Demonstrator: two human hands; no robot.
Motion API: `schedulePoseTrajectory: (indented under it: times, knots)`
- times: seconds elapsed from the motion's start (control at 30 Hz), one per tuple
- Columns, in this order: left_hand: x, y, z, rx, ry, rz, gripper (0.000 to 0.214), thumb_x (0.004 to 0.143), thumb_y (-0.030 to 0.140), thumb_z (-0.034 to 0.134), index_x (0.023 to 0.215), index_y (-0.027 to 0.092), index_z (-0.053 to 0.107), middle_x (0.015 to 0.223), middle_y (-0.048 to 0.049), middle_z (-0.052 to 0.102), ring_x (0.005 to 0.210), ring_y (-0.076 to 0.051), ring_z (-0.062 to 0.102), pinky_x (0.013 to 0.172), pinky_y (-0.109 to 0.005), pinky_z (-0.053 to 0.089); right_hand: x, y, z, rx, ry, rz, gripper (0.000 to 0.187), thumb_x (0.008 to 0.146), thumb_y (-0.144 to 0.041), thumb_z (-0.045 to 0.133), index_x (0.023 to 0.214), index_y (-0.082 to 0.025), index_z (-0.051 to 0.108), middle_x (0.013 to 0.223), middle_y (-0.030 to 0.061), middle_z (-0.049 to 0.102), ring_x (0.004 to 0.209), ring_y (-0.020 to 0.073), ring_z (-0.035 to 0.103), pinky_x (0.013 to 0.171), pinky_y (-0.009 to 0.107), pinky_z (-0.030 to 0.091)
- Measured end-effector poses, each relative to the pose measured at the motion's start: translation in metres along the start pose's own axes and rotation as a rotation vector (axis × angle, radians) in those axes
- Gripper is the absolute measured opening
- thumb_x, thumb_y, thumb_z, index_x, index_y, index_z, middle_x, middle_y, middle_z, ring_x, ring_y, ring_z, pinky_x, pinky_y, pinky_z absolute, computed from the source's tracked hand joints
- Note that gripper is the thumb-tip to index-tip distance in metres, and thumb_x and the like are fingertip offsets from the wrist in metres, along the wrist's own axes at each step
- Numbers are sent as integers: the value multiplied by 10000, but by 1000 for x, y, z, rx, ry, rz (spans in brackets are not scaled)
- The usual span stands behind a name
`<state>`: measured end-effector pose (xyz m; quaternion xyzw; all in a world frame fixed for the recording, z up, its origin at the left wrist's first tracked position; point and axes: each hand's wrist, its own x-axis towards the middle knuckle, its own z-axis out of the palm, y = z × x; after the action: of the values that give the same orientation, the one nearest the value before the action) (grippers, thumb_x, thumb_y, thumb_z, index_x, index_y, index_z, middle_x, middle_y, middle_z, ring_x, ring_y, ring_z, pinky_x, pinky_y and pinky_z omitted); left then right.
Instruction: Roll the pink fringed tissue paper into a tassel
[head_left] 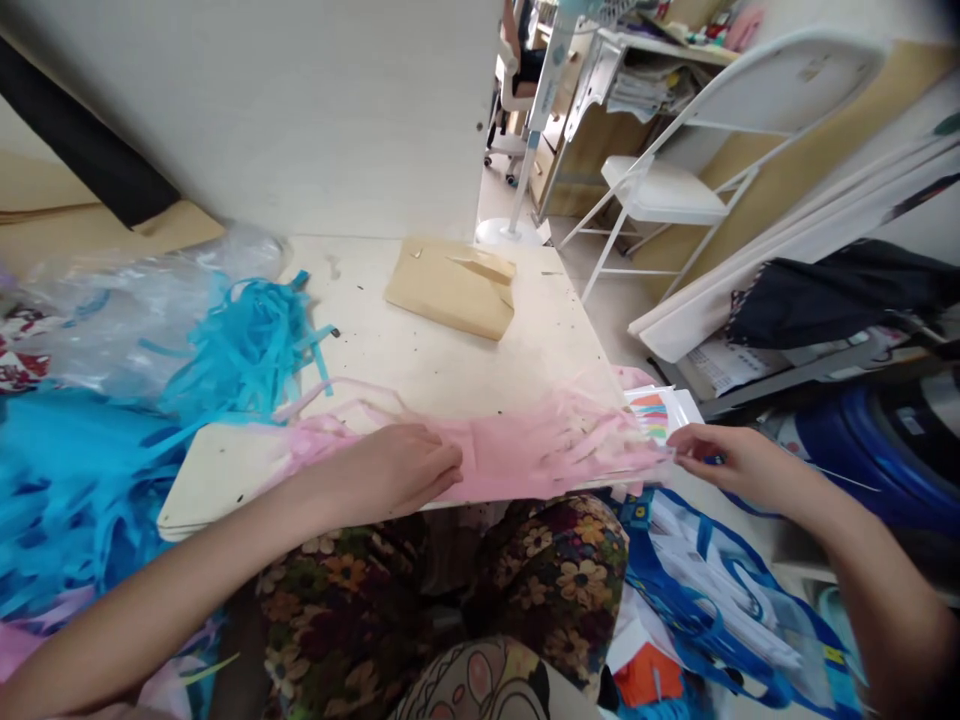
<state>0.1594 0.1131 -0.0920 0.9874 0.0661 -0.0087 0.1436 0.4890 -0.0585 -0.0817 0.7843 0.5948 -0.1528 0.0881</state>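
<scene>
A pink sheet of tissue paper (504, 455), cut into fringe strips at both ends, lies along the near edge of the pale table. My left hand (401, 465) presses on its left part, the fingers curled together at the paper. At the far right, my right hand (709, 455) pinches the tips of the pink strips, thumb against fingers. Loose pink strips trail leftward past my left wrist. Just beyond the table's right edge, a white packet with coloured stripes (652, 412) sits close to my right hand.
A flat brown paper envelope (450, 290) lies on the table (360, 350). Blue fringed tissue (240, 340) and clear plastic bags (127, 320) crowd the left. On the right are a blue-trimmed bag (720, 590), a blue drum (847, 450) and a white folding chair (664, 190). A person sits farther back.
</scene>
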Motion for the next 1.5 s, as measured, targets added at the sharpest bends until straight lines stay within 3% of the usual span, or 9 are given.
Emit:
schedulePoseTrajectory:
  times: [0.13,0.23,0.33,0.43,0.67,1.0,1.23,1.37,1.5]
  knots:
    - [0,1,-1,-166,-9,-63,283,835,282,242,712,163,467,635,-2,514,565,-98,459,534,-218,318,-9,-28,-17,-330,182,271,237,738,-210,374,866,-146,563,847,219,574,761,325,545,600,434,393]
    - [2,-1,-1,-256,-5,-73,264,831,280,256,684,165,442,632,8,500,563,-88,447,529,-207,311,-4,-95,-26,-152,586,-288,287,761,-271,406,1013,-165,493,989,130,554,918,239,498,786,369,387]
    - [3,-3,-1,-324,-25,-86,243,822,277,279,673,162,434,630,14,502,553,-82,439,516,-201,300,19,-153,-22,18,356,-820,372,757,-400,419,1018,-149,503,973,81,576,890,180,507,783,309,402]
    - [4,-5,-1,-377,-20,-111,227,819,267,285,677,160,426,604,25,489,519,-70,423,490,-192,280,43,-177,-10,55,198,-909,470,703,-484,455,971,-105,533,929,110,576,860,204,507,766,342,399]
    - [5,-7,0,-312,1,-207,257,814,281,294,627,155,417,566,17,465,516,-81,418,478,-201,260,53,-160,-6,160,48,-692,206,797,-280,369,830,-139,516,784,67,557,733,146,504,637,271,407]
    - [9,-11,-3,28,-86,-453,342,817,321,247,651,147,490,593,-44,516,585,-173,485,522,-272,288,74,-157,-4,150,-31,-560,194,824,-286,302,786,-173,455,645,11,538,574,102,483,514,215,320]
    - [7,-22,-11,-150,-124,-485,378,764,467,315,668,158,510,589,-18,519,541,-136,456,480,-244,250,80,-160,-8,84,-15,-510,208,830,-309,286,789,-183,446,598,0,541,525,96,485,471,205,274]
    - [4,-22,-23,-290,-100,-432,414,596,552,507,820,205,533,656,14,531,598,-125,468,501,-219,277,67,-164,-7,14,86,-568,238,839,-274,265,747,-161,453,520,-6,517,472,94,471,445,209,276]
    - [2,-7,-22,-252,-48,-250,115,686,299,502,663,186,498,659,22,498,621,-108,438,530,-224,280,51,-166,2,-4,369,-761,238,819,-172,301,671,-144,486,551,23,547,525,111,504,483,229,329]
